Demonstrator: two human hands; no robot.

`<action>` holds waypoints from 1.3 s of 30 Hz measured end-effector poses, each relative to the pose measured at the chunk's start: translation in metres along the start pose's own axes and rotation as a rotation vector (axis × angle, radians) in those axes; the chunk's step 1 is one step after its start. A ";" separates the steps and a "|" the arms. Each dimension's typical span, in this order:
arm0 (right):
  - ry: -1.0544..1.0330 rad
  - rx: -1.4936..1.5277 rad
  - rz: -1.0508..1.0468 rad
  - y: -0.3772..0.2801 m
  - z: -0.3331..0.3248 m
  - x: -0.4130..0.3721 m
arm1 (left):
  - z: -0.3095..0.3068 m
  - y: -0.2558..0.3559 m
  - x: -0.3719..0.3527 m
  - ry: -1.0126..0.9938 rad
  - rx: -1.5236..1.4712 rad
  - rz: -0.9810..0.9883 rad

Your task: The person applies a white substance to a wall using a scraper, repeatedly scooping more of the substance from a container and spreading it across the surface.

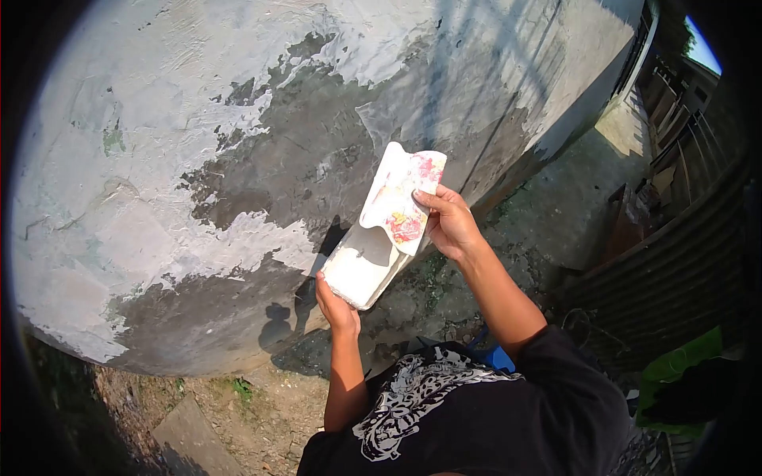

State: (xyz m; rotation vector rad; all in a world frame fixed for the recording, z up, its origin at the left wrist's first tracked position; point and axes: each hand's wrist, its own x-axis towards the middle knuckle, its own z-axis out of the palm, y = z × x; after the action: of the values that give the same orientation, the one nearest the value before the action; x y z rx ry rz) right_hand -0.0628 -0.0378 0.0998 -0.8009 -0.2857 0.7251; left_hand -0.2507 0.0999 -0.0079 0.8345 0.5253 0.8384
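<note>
My left hand [340,311] is closed around the lower end of a white rectangular tray [355,274], held tilted in front of the wall. A white substance seems to coat the tray's inside, though glare hides the detail. In my right hand [451,222] is a thin, curved white sheet with a red and yellow flower print [406,226], pinched at its right edge with the thumb on the printed face. The sheet lies over the tray's upper end and casts a shadow into it. Just beyond both stands a wall [309,139] with patchy white coating over bare grey.
A narrow concrete path [556,186] runs along the wall's foot to the upper right. Corrugated sheeting [663,270] borders it on the right, near a green leaf [675,369]. Bare soil and a flat slab [194,436] lie at the lower left. Something blue [498,358] shows beside my shirt.
</note>
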 end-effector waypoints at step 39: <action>0.220 -1.294 -1.525 0.051 0.112 0.131 | -0.058 0.096 -0.003 0.372 -0.157 0.185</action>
State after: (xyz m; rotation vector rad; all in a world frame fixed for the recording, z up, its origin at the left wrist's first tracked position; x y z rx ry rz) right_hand -0.0468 0.1383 0.1331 -1.4857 -1.0348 -1.1405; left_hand -0.3341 0.1596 0.0366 0.5896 0.7046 1.2007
